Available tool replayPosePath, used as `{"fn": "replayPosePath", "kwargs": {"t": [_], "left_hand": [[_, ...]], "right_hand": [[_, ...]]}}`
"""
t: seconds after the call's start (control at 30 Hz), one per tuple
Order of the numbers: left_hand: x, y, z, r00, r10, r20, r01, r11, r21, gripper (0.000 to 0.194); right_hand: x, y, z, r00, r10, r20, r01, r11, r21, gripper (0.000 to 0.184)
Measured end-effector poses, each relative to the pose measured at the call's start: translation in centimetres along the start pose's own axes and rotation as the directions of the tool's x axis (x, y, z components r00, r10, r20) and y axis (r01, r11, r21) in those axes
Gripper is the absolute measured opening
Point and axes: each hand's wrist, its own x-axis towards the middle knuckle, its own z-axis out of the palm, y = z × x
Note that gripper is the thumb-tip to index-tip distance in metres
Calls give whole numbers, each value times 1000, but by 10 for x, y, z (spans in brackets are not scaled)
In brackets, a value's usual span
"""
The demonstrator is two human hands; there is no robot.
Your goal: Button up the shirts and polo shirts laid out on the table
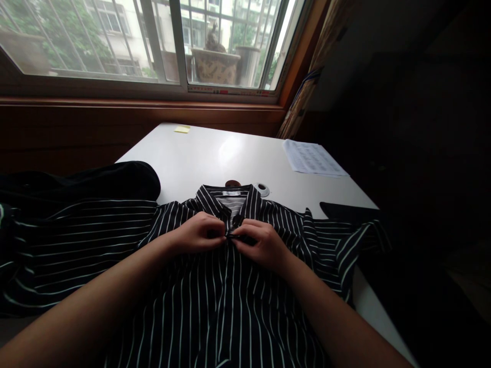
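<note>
A dark shirt (245,301) with thin white stripes lies face up across the table, its collar (209,200) toward the window and its sleeves spread to both sides. At the front opening just below the collar, my left hand (203,232) pinches the fabric. My right hand (261,241) pinches the same spot from the other side, the fingertips of both hands nearly meeting. Whether a button sits between the fingers is too small to make out. Below the hands the front placket runs down closed or overlapped; I cannot tell which.
The white table (199,153) stands under a window (226,46). On it are a yellow sticky note (182,129), printed papers (314,158), a white ring-shaped piece (262,189) and a brown round object (232,183) behind the collar. Dark cloth (130,181) lies at the left.
</note>
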Motion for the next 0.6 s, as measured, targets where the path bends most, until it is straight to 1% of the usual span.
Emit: {"fn": "replayPosePath", "kwargs": {"t": [0.1,0.23,0.3,0.5,0.6], "left_hand": [[-1,0,-1,1000,-21,-21,21,1000,-6,23],[-2,0,-3,998,-46,-49,45,999,-7,23],[-2,0,-4,997,-45,-57,45,999,-1,24],[-2,2,-5,998,-43,-53,43,999,-3,24],[-1,3,-6,998,-41,-46,41,999,-11,25]], "right_hand": [[-1,5,-5,999,32,-36,-31,999,25,8],[-1,11,-15,988,106,-116,-99,993,63,7],[-1,14,-20,981,154,-121,-145,986,82,7],[-3,20,-24,968,250,-12,-244,955,167,12],[-2,21,-27,961,265,81,-277,937,211,16]]}}
